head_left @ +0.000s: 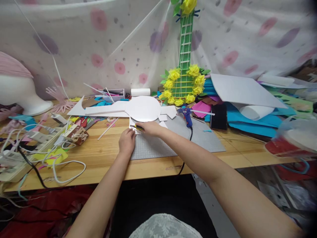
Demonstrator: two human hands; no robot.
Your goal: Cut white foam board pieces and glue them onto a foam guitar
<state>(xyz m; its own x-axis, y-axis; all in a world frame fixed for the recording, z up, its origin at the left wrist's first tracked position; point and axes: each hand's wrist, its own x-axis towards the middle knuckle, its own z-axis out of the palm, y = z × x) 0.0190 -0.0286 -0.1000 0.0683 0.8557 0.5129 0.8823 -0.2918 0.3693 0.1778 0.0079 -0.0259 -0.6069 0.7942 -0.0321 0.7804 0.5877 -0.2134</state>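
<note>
My left hand (127, 141) presses down on a small white foam piece (132, 124) at the left edge of the grey cutting mat (173, 138). My right hand (149, 128) is closed on a yellow and black utility knife (137, 127), its tip at that same piece. Just beyond my hands lies a large white guitar-shaped cutout (143, 108) with a round body and a long neck pointing left. Small white offcuts (162, 117) lie beside it.
A blue glue gun (187, 115) and a black phone (219, 116) lie right of the mat. A green guitar with yellow flowers (183, 76) leans against the curtain. Power strips and cables (37, 145) crowd the left; paper sheets (242, 91) pile at the right.
</note>
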